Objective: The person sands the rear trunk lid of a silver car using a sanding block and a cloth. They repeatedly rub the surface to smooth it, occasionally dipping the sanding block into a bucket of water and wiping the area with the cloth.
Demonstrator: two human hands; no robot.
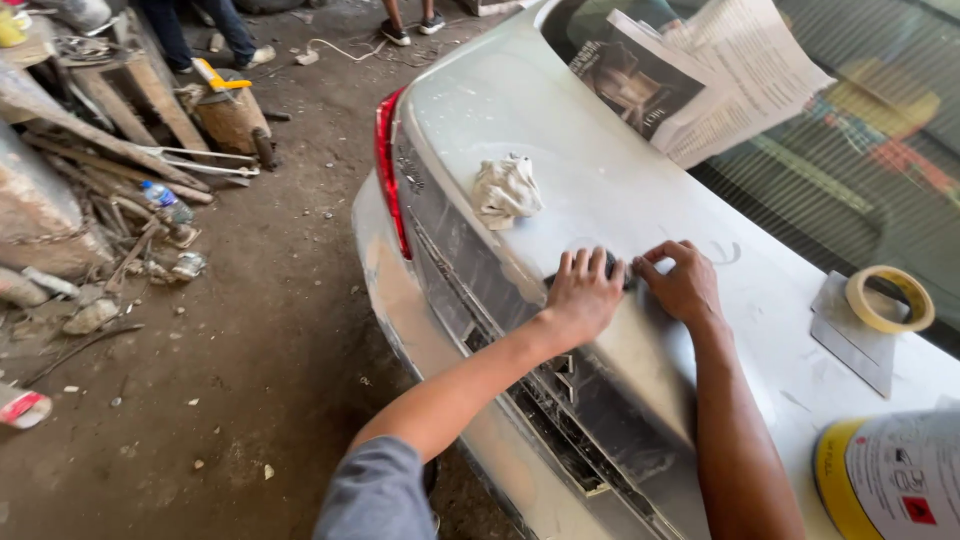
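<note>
Pressing down together, left hand (583,295) and right hand (684,283) clamp fingers on a dark sanding block (610,266) atop the dusty car boot lid (600,190). Sanding step, I'd say; next calls for even strokes.

You have a single view, worn on your head, looking steeply down and forward over the back of a car. The trunk lid (600,200) fills the frame from 12 to 5 o'clock, close under you. Your left hand (583,296) and right hand (685,285) sit near centre. The dirt floor (250,350) spreads off toward 9 o'clock.
</note>
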